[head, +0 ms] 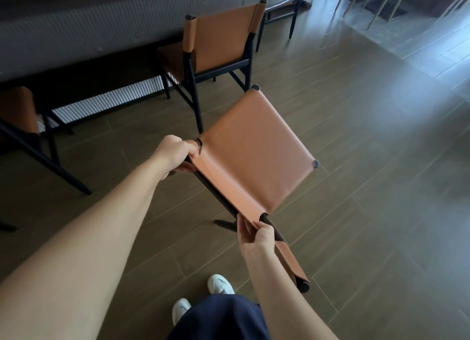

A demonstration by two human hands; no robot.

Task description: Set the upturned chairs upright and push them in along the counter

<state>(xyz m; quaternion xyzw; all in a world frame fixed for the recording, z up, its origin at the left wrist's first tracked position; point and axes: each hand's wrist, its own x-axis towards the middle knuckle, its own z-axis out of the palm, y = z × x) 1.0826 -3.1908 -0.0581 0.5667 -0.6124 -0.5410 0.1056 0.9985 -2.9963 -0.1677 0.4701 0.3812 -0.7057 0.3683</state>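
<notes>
Your left hand [175, 153] is curled tight round one rear corner of the chair [254, 156]. Its fingers wrap over the rolled edge of tan leather where it meets the black frame. Your right hand [255, 235] pinches the other rear corner, thumb and fingers closed on the leather fold.

Between your hands the seat's rear edge bends in a smooth curve. Beyond them the seat spreads away as a flat, matte, roughly square sheet, tilted toward you, with round dark caps [316, 163] at its two far corners. From your right hand a leather-sleeved back post [290, 261] runs down toward your feet and ends in a rounded black tip. Just left of that hand a thin black leg [223, 224] pokes out below the seat. You cannot tell whether the chair touches the floor [356, 212].

Past your left hand a second chair [218, 39] stands upright. It has the same leather stretched between two posts on a slender black frame, and its seat is tucked under the worktop [76, 22], whose grey front is finely ribbed. Far to the left of that hand a third chair [17, 111] shows only a leather corner and slanted black legs.

The floor is long brown wood-grain planks, glossy off to the right. Close below your hands are white shoes [220, 283] and a dark navy garment [218, 319].
</notes>
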